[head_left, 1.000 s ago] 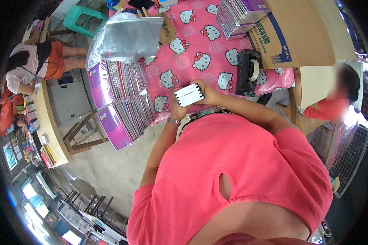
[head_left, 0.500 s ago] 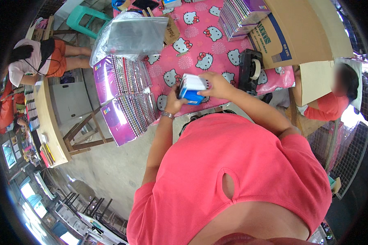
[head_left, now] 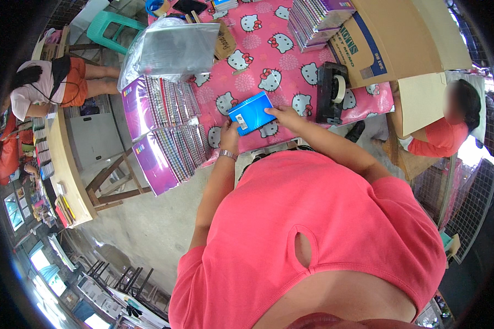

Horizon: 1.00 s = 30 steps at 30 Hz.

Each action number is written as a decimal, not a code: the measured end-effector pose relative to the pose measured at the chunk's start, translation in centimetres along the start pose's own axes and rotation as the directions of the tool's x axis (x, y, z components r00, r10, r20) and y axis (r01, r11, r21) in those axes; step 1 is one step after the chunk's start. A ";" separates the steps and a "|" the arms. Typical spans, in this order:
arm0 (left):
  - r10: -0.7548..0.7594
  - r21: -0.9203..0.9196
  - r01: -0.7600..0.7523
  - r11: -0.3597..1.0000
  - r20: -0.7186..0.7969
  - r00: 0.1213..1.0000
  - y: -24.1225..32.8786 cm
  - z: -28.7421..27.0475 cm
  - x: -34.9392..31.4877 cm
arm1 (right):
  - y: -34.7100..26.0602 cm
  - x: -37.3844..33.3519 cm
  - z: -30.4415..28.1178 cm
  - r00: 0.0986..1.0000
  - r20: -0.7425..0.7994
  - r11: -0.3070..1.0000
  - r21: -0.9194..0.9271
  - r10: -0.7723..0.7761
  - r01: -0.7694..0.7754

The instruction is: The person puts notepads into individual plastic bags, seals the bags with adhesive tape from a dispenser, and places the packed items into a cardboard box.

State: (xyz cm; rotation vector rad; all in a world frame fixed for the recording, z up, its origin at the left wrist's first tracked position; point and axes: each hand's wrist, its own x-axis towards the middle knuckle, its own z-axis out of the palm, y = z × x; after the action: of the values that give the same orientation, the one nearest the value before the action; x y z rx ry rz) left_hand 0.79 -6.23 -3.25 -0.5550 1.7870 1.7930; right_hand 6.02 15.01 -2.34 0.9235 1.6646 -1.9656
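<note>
Between my two hands, over the near edge of the table, is a stack of small blue spiral notebooks (head_left: pixel 251 113), its blue cover facing up. My left hand (head_left: pixel 230 137) grips the near left corner, with a watch on that wrist. The right side is pinched by my right hand (head_left: pixel 286 118), thumb on top. How many notebooks are in the stack is hidden. Left of my left hand are packs of spiral notebooks with purple covers (head_left: pixel 156 160). A black tape dispenser (head_left: pixel 329 93) stands to the right of my right hand.
Clear plastic sheets (head_left: pixel 175 52) lie on the far left of the pink patterned table (head_left: pixel 258 66). More purple notebooks (head_left: pixel 317 22) are stacked at the back, beside a cardboard box (head_left: pixel 395 41). One person (head_left: pixel 439 134) sits at right; another (head_left: pixel 55 85) stands at left. A green stool (head_left: pixel 112 30) is beyond.
The notebooks were tilted with their white page edges showing; now they lie flatter, blue cover up. My right hand has shifted to their right edge.
</note>
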 end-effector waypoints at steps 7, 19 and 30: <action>0.039 0.020 -0.039 0.999 -0.025 0.999 -0.2 0.3 -0.4 | -2.6 -1.0 -0.2 0.982 0.019 0.738 -0.657 -0.189 0.155; -0.120 0.214 0.214 0.953 -0.380 0.917 -12.1 -7.3 -3.9 | 5.2 -4.4 -4.3 0.781 -0.273 0.677 -0.695 -0.562 0.244; -0.473 0.024 0.473 0.881 0.012 0.881 -8.4 -5.4 -6.0 | 5.5 -3.3 -5.7 0.918 0.031 0.669 -0.675 -0.396 0.311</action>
State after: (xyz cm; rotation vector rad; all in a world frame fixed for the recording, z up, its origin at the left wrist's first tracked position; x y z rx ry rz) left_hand 10.22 -12.40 -6.09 -0.8797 1.4893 1.4308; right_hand 13.36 19.08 -4.24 0.4518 2.5309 -1.3007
